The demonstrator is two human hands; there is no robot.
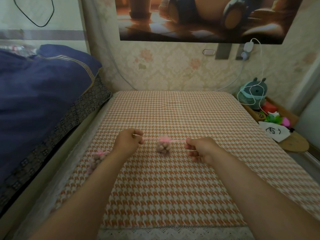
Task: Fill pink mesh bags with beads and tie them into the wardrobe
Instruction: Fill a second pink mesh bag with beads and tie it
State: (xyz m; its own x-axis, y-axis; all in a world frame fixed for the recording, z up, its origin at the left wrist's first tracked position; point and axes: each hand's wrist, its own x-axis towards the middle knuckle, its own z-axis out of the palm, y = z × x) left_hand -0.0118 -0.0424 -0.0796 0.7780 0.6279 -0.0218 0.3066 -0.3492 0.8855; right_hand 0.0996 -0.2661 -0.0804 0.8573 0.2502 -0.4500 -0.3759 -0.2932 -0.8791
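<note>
A pink mesh bag full of beads hangs just above the houndstooth-covered table, between my two hands. Its pink drawstring ribbon runs out taut to both sides. My left hand pinches the left end of the ribbon. My right hand pinches the right end. A second filled pink mesh bag with a gathered pink top lies on the cloth at the left, partly hidden behind my left forearm.
A bed with a blue quilt borders the table on the left. A wallpapered wall with a poster stands behind. At the right, a wooden tray holds a plush toy, a white charger cable, colourful items and a white pouch.
</note>
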